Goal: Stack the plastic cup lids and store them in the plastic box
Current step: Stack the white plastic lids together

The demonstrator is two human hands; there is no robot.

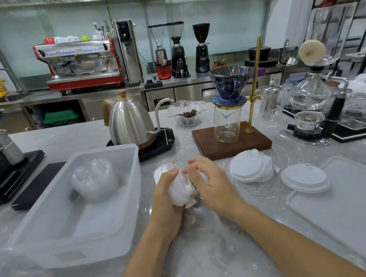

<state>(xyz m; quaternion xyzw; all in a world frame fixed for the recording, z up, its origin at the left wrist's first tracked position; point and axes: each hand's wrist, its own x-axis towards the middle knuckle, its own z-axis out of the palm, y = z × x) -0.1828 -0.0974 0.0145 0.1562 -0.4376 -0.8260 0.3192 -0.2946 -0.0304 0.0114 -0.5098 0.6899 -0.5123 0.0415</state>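
Over the middle of the marble counter both hands hold a stack of white cup lids [179, 189]. My left hand [166, 192] grips it from below and the left, and my right hand [210, 180] presses on its right side. A translucent plastic box [125, 202] stands to the left, with a stack of clear dome lids [94, 178] in its far end. More white lids [250, 167] lie in a loose overlapping pile to the right. Another white lid [304, 178] rests on the edge of the box's flat cover [349, 202].
Behind the hands stand a gooseneck kettle [129, 121] on its black base, a glass dish [187, 112] and a pour-over stand on a wooden board [231, 140]. A black machine and tray [1, 169] sit at the left, and glassware [322, 107] crowds the far right.
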